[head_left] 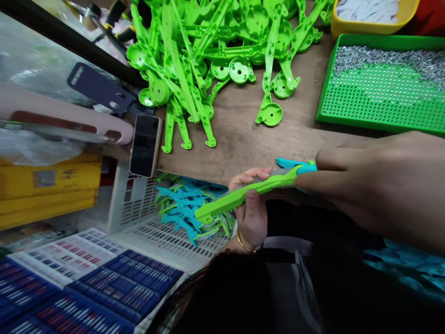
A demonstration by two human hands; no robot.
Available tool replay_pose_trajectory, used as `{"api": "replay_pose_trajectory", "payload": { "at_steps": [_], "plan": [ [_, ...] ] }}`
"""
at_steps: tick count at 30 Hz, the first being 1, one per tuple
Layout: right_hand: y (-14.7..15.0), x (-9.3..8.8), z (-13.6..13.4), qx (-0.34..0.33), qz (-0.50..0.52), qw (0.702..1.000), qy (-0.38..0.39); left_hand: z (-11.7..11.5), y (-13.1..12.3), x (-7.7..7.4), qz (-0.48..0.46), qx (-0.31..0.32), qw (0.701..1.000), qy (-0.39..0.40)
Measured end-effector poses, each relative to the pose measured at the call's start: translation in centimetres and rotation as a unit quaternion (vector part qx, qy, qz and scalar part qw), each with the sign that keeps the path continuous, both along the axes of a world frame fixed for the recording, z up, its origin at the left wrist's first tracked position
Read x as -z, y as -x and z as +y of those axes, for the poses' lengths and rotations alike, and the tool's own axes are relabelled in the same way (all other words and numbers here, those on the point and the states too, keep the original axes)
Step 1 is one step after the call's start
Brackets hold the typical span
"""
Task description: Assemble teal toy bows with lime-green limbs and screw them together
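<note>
My left hand (255,220) is wrapped round a long green plastic arm (229,200), thumb along its side. The arm slants up to the right over the front edge of the bench. A greyish strip shows along its far side, partly hidden by my fingers. At its right end my right hand (365,174) pinches a teal plastic piece (287,162), which meets the green arm there; its fingers cover the joint. Beyond my hands lies a heap of loose green plastic arms (239,46) with round cup-shaped ends.
A green perforated tray (375,97) of small metal pins and a yellow bin (373,28) stand at the right. A phone (145,146) lies at the bench's left edge. Below, a white basket (135,204) holds teal and green pieces. Printed blue boxes (121,287) sit lower left.
</note>
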State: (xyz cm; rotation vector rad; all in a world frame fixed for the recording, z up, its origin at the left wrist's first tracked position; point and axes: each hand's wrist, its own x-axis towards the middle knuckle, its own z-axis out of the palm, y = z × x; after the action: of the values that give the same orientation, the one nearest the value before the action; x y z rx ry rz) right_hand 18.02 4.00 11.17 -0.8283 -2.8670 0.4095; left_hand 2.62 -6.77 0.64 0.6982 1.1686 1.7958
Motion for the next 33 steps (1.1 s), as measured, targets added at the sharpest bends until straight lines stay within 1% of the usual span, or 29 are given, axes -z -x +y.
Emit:
{"api": "replay_pose_trajectory", "payload": {
  "at_steps": [2,3,8,12,16,23,30,33],
  "plan": [
    [0.0,-0.1,-0.6,-0.048,-0.018,0.999,-0.017,0.1,0.1,0.0,0.005,0.004,1.000,0.002],
    [-0.2,-0.1,-1.1,-0.052,-0.022,0.998,-0.026,0.1,0.1,-0.1,0.006,0.005,1.000,0.003],
    [-1.1,0.3,-4.8,0.015,-0.023,0.998,-0.057,0.5,0.2,-0.4,0.020,0.004,1.000,0.008],
    [-1.2,0.6,-6.8,0.027,-0.039,0.997,-0.067,0.6,0.3,-0.6,0.043,0.000,0.999,0.020],
    [-1.1,1.0,-7.5,0.032,-0.024,0.997,-0.070,0.6,0.3,-0.6,0.050,-0.002,0.998,0.033],
    [-1.3,1.9,-8.0,0.046,-0.009,0.998,-0.034,0.4,0.3,-0.6,0.048,-0.002,0.998,0.039],
    [-1.2,1.6,-8.4,0.008,-0.004,0.999,-0.050,0.3,0.3,-0.8,0.038,0.003,0.999,0.020],
    [-1.3,1.9,-8.5,0.013,-0.001,0.999,-0.051,0.4,0.3,-0.8,0.050,-0.002,0.998,0.027]
  ]
}}
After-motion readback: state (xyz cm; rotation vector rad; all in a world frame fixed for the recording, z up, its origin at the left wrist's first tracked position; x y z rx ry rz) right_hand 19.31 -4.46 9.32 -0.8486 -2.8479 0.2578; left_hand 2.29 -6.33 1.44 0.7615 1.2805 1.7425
